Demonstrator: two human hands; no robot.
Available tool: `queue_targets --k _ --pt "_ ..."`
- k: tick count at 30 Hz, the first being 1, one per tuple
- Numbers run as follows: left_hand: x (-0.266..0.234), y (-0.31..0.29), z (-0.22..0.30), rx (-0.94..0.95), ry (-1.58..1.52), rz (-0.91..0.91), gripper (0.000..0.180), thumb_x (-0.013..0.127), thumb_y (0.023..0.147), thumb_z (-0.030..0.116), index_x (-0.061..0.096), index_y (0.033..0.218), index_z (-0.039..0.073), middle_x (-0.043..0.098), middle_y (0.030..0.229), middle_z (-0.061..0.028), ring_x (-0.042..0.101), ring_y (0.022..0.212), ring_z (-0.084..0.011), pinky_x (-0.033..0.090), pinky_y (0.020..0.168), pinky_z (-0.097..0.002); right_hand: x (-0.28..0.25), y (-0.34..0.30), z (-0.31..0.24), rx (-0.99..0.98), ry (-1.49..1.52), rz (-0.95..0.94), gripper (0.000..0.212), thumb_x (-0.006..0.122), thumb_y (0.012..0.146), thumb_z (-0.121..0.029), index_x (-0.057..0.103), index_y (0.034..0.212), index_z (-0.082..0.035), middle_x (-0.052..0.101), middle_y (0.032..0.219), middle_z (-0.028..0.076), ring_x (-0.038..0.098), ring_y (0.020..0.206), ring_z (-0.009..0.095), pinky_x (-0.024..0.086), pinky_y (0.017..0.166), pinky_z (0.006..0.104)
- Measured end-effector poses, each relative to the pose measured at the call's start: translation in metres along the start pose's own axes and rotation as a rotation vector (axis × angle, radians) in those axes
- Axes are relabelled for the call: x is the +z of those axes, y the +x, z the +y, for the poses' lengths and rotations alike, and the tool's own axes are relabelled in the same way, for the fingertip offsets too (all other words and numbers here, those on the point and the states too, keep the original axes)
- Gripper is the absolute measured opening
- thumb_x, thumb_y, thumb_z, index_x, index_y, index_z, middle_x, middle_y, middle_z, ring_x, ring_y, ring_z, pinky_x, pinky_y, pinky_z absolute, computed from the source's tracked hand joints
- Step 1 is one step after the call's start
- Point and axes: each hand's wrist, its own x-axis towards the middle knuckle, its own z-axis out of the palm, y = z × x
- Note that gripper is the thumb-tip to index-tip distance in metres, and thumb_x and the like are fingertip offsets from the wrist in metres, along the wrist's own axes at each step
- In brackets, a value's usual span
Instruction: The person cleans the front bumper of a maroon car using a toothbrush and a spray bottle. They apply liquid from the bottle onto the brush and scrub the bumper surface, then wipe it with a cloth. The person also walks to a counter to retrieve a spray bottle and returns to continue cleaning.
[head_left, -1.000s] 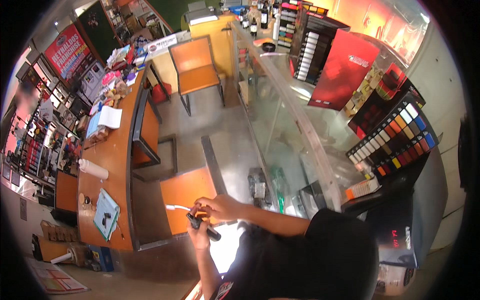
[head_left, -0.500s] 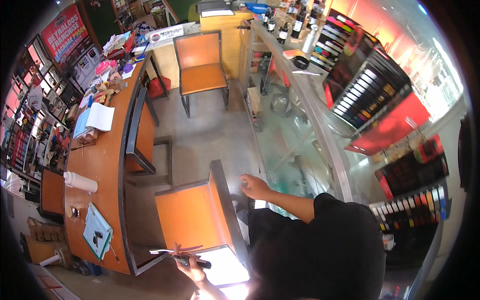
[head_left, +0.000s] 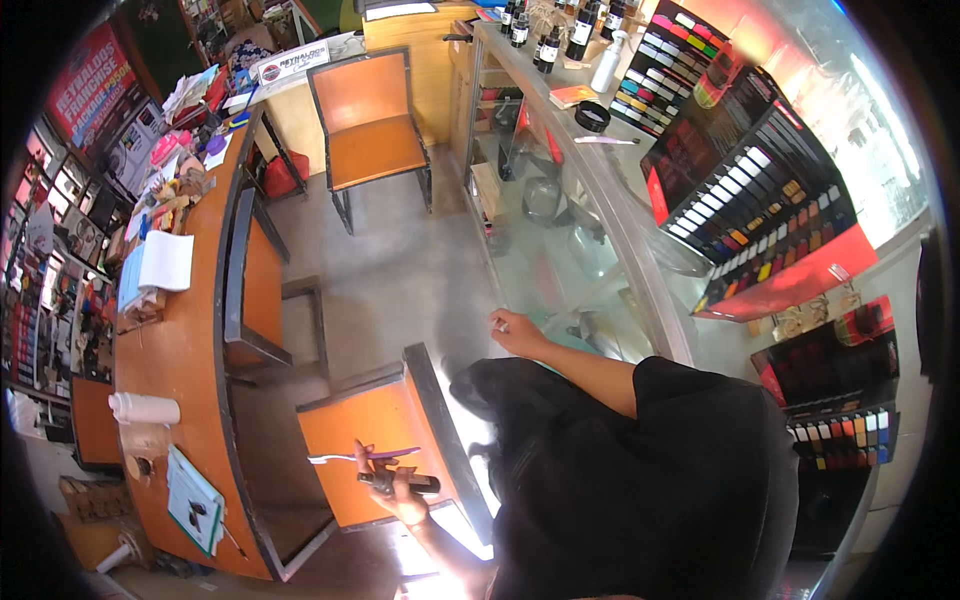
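My left hand (head_left: pixel 402 503) is closed round a small dark bottle (head_left: pixel 408 483) and a toothbrush (head_left: pixel 365 457) with a purple handle and pale head. The brush lies crosswise just beyond the bottle, both above the seat of an orange chair (head_left: pixel 345 425) with a dark frame. My right hand (head_left: pixel 512 333) is held out past my body, beside the glass display counter (head_left: pixel 560 250). Its fingers are curled in, with a small pale spot at them; what they hold, if anything, cannot be made out.
A long orange desk (head_left: pixel 185 340) on the left bears a white tumbler (head_left: pixel 145 408), a clipboard (head_left: pixel 193 500) and papers. Another orange chair (head_left: pixel 372 148) stands ahead. Dark bottles (head_left: pixel 580 35), a white spray bottle (head_left: pixel 607 65), a round black container (head_left: pixel 592 117) and colour sample boards (head_left: pixel 755 190) are on the counter.
My body has turned a little and moved forward. My left hand has risen with the bottle and toothbrush over the chair seat. My right hand has shifted slightly forward, its fingers still curled.
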Motion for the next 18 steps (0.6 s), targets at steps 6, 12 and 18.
queue_targets --k 6,12,18 --pt "0.053 0.06 -0.03 -0.041 0.065 0.082 0.08 0.063 0.074 0.01 0.042 0.151 0.005 0.048 0.129 -0.0104 0.053 0.086 -0.0125 0.048 0.069 -0.0247 0.035 0.119 0.123 0.509 0.266 0.17 0.021 0.063 0.092 -0.019 0.068 0.099 0.0 0.069 0.081 0.008 0.067 0.072 0.018 0.055 0.064 0.034" --pt "0.111 0.155 -0.046 0.021 0.222 0.023 0.051 0.066 0.094 0.013 0.05 0.141 0.01 0.064 0.098 -0.0084 0.061 0.074 -0.0205 0.051 0.067 -0.0347 0.065 0.276 -0.02 -0.053 0.466 0.122 0.011 0.067 0.086 -0.011 0.07 0.095 -0.006 0.071 0.082 0.006 0.066 0.073 0.013 0.051 0.063 0.0291" --pt "0.238 0.328 -0.052 0.015 0.382 -0.182 0.088 0.051 0.066 0.0 0.034 0.152 -0.002 0.047 0.135 -0.0124 0.048 0.093 -0.0154 0.051 0.072 -0.0226 -0.04 0.395 -0.223 -0.455 0.577 -0.679 0.03 0.07 0.087 -0.03 0.067 0.103 -0.004 0.074 0.087 0.007 0.07 0.079 0.017 0.053 0.068 0.0333"
